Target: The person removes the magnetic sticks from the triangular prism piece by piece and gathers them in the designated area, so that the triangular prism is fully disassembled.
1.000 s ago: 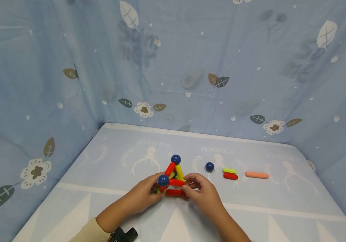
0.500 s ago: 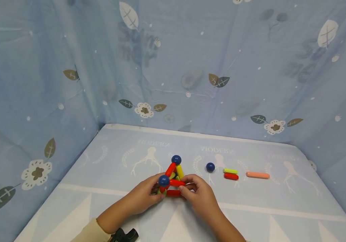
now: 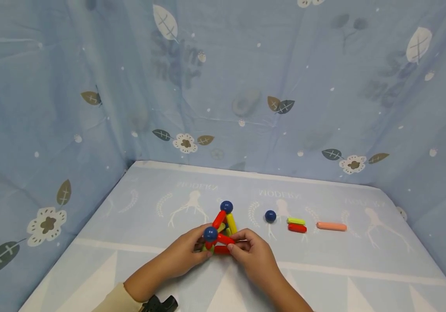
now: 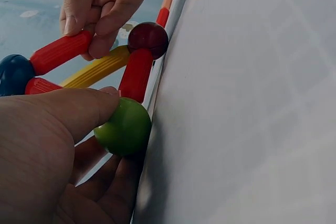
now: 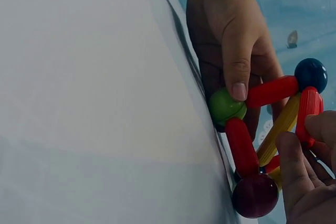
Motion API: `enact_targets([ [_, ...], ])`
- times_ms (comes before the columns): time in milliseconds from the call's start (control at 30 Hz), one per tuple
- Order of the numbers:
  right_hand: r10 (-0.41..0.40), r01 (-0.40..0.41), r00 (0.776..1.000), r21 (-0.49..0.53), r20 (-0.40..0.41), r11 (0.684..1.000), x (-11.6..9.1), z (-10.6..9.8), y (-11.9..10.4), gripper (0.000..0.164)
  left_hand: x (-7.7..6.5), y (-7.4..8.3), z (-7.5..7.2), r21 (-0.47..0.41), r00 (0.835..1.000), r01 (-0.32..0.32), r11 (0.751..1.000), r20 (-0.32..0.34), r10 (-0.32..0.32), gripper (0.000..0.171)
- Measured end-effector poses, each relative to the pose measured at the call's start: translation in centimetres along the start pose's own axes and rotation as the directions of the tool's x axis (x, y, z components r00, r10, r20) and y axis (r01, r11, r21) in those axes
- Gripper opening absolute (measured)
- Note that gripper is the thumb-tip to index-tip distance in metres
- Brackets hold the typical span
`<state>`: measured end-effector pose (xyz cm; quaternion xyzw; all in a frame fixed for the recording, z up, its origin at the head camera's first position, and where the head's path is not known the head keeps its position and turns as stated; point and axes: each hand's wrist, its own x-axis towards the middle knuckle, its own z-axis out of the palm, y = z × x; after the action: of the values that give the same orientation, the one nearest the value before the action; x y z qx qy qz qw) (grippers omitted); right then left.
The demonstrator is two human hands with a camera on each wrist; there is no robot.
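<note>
A frame of magnetic sticks and balls stands on the table between both hands. My left hand (image 3: 183,251) grips its green ball (image 4: 126,127), thumb on top and fingers below. My right hand (image 3: 255,255) pinches the free end of a red stick (image 4: 62,52), whose other end meets a blue ball (image 3: 210,234). That stick slants down to the right. Below it, another red stick (image 5: 242,142) links the green ball to a dark red ball (image 5: 255,196). A second blue ball (image 3: 226,207) tops the back, joined to a yellow stick (image 3: 231,224). Fingers partly hide the inner pieces.
Right of the frame lie a loose blue ball (image 3: 270,216), a short yellow-green stick (image 3: 296,221) beside a red stick (image 3: 297,228), and a longer orange stick (image 3: 331,226). A blue patterned curtain (image 3: 223,86) closes off the table's back and sides.
My right hand has shifted slightly left and down. The pinched red stick, nearly level before, now tilts down at its right end. My left hand stays in place.
</note>
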<state>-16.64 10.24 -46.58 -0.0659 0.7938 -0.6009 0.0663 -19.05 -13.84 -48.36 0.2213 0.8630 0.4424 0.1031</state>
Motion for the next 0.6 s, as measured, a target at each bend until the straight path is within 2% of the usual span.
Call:
enact_targets([
  [333,0.009,-0.01,1.0,0.061,0.009,0.998,0.06,0.58,0.54,0.022,0.09,0.01,-0.07,-0.003,1.0,0.01,1.0,0.005,-0.01,0.069],
  [600,-0.02,0.018,0.999,0.074,0.03,0.997,0.15,0.67,0.94,0.02,0.01,0.02,-0.01,-0.005,1.0,0.003,1.0,0.0,-0.003,0.07],
])
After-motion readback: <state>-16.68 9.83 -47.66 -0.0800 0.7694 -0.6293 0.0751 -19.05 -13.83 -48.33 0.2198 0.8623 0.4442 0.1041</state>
